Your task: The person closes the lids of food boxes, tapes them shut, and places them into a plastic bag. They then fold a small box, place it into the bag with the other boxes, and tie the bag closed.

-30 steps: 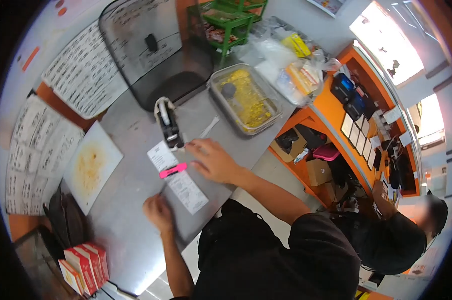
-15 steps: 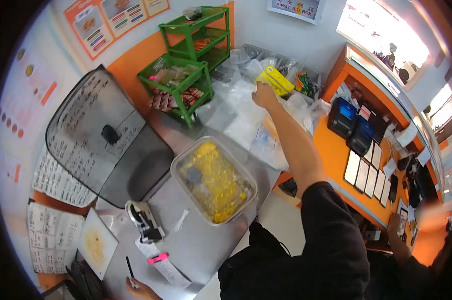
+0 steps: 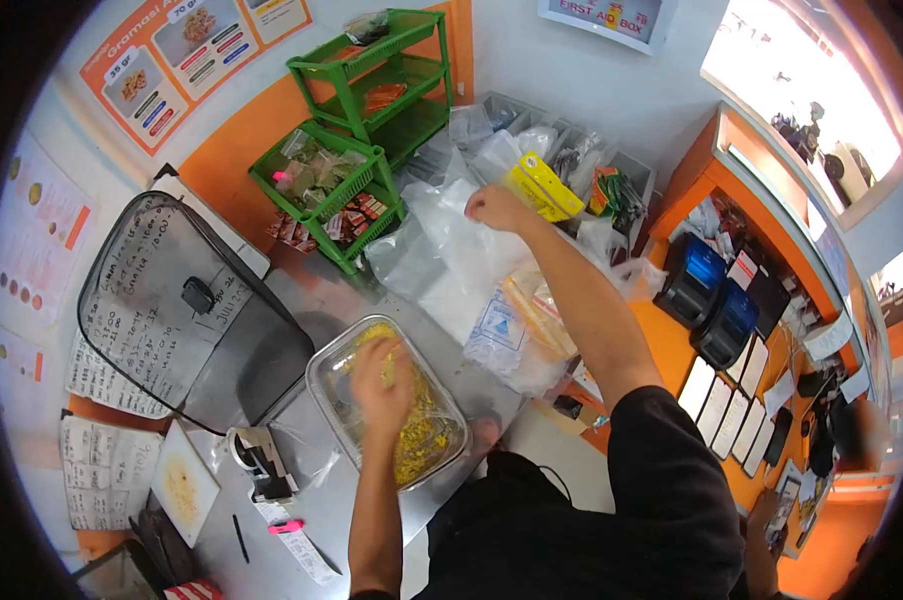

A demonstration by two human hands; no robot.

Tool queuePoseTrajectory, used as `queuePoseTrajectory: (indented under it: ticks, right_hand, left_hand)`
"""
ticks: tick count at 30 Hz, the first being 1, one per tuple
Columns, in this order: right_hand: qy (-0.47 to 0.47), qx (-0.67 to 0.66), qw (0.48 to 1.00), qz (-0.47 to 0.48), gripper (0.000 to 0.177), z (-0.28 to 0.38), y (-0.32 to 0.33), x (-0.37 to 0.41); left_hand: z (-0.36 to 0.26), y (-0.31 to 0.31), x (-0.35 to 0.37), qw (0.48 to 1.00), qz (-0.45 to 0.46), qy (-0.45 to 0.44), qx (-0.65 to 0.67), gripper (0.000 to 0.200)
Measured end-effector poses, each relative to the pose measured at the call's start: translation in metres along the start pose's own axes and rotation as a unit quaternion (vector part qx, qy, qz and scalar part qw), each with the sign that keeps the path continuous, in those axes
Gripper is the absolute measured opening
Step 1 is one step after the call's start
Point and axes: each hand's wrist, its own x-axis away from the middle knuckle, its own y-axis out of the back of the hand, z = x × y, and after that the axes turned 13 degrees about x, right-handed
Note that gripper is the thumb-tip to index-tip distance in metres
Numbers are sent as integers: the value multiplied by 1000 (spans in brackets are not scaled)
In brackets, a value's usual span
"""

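My right hand [image 3: 499,208] is closed at the edge of a pile of clear plastic bags [image 3: 462,240], fingertips pinched on one of the bags. My left hand [image 3: 382,385], smeared by motion, is over a clear rectangular container [image 3: 459,450] with yellow crumbly food [image 3: 427,462] in it; the blur hides whether its fingers hold anything. To the left on the steel table lie a black pen [image 3: 242,538] and a pink highlighter [image 3: 286,527] on a paper slip [image 3: 312,558]. Beside the right hand stands a yellow packet [image 3: 546,187].
A large dark-tinted lid [image 3: 162,310] with handwriting leans at the left, near a tape dispenser [image 3: 260,465]. Green shelf baskets [image 3: 357,170] stand at the back. On the orange counter [image 3: 662,300] are two black devices and several phones. Another person's hand [image 3: 762,515] shows at lower right.
My left hand has let go of the pen and moved from the table's front to over the container. My right hand has drawn back left from the yellow packet onto the plastic bags.
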Motion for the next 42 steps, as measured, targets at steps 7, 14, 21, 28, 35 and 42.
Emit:
queuePoseTrajectory:
  ticks: [7,14,21,28,35,42]
  right_hand:
    - [-9,297,955,23,39,-93,-115,-55]
    - [-12,315,946,80,44,-24,-74,-16]
    - [-48,-169,979,101,25,4,42,-42]
    - [-57,-351,934,-19,22,66,141,-12]
    - [126,-659,716,-191,21,133,194,4]
    - [271,-669,688,-73,34,214,278,79]
  left_hand:
    - [46,-164,-69,954,273,84,-95,65]
    - [58,-184,-53,922,290,144,-213,81]
    - [59,-185,-88,888,342,186,-244,94]
    - [62,-183,-90,873,370,182,-259,91]
    - [46,-179,-101,844,415,247,-235,80]
    - [95,-158,-109,853,310,310,282,87]
